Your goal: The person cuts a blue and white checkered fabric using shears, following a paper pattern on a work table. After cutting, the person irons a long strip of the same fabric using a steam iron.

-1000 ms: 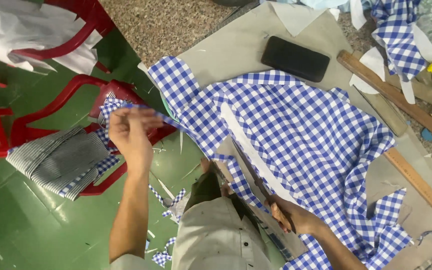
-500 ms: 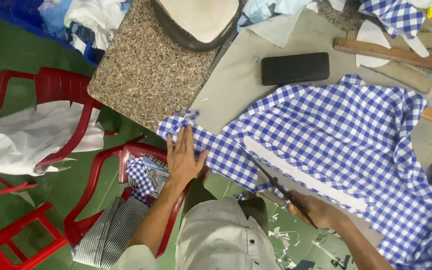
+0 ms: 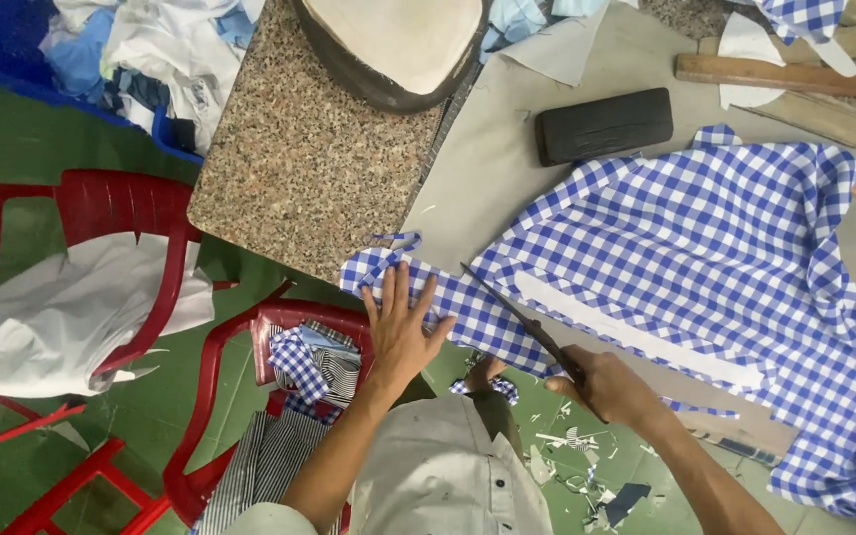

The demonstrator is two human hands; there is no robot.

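L hand [image 3: 400, 332] flat, fingers spread wide on checked cloth [image 3: 686, 267]; R hand [image 3: 606, 388] grips scissors [image 3: 522, 322]. Keep cloth taut, cut w/ long strokes.

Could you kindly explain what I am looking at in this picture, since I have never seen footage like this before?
There is no machine here: a person wears a camera on the head, so the one view looks straight down at that person's own two bare hands. The left hand lies flat on the edge of a blue and white checked cloth, pressing it down. The right hand holds a pair of long scissors, blades pointing into the cloth. The cloth is spread on a grey work surface, which also carries a black oblong block and wooden sticks. Below, red plastic chairs hold more fabric, and scraps lie on the green floor.
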